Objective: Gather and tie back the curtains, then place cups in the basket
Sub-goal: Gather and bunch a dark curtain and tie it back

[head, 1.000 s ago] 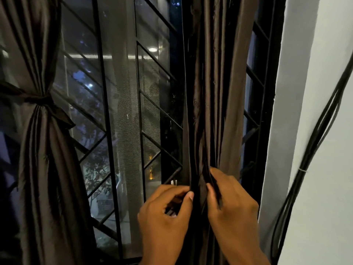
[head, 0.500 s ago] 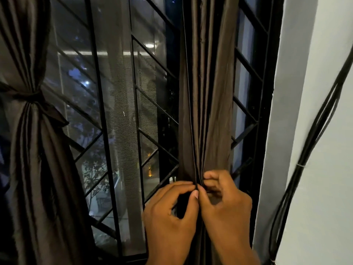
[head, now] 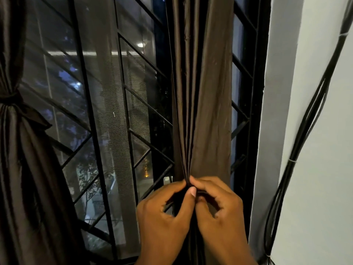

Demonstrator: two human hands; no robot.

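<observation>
Your left hand [head: 164,219] and right hand [head: 219,213] meet thumb to thumb on the right curtain [head: 200,92], each pinching its gathered pleats at one spot directly between your fingertips. The curtain's long axis runs straight up from that pinch and continues down behind your wrists; neither hand is nearer, both are already on it. It is dark brown, satiny, folded into narrow vertical pleats and hanging in front of the window grille [head: 133,104], with no tie around it yet. Well off to the left of your fingers, the left curtain [head: 23,150] already sits cinched by its band [head: 13,97].
</observation>
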